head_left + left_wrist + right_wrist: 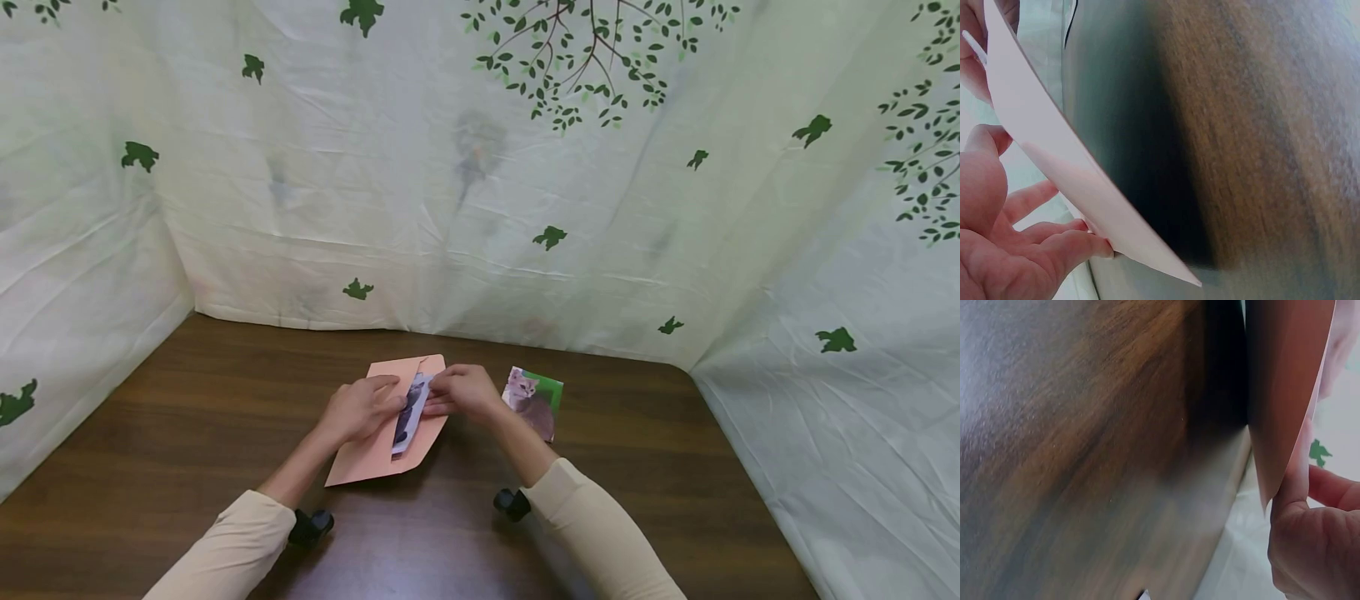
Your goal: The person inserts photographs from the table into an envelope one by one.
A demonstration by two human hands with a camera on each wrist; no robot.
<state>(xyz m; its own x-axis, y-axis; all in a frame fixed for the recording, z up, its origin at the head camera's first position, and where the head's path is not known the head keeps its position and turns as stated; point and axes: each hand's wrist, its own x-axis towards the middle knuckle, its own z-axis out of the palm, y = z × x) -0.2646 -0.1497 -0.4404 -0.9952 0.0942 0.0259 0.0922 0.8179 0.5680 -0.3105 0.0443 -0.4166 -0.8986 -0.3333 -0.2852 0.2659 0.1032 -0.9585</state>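
A salmon-pink envelope (367, 460) is held tilted above the table, its opening facing right. Inside that opening sits a picture card (407, 417) with a dark animal image and white border, partly hidden by the envelope. My left hand (365, 408) grips the envelope at its left side; in the left wrist view its fingers (1075, 244) meet the pale paper. At the opening, my right hand (467, 390) pinches the card's upper right edge. A second card (534, 398), showing a kitten against green, lies on the table, partly behind the right forearm.
The brown wooden table (645, 467) reaches back to a white cloth curtain (420, 208) printed with green leaves, which also hangs at both sides. Dark wrist devices (512, 504) sit under both forearms, close to the tabletop.
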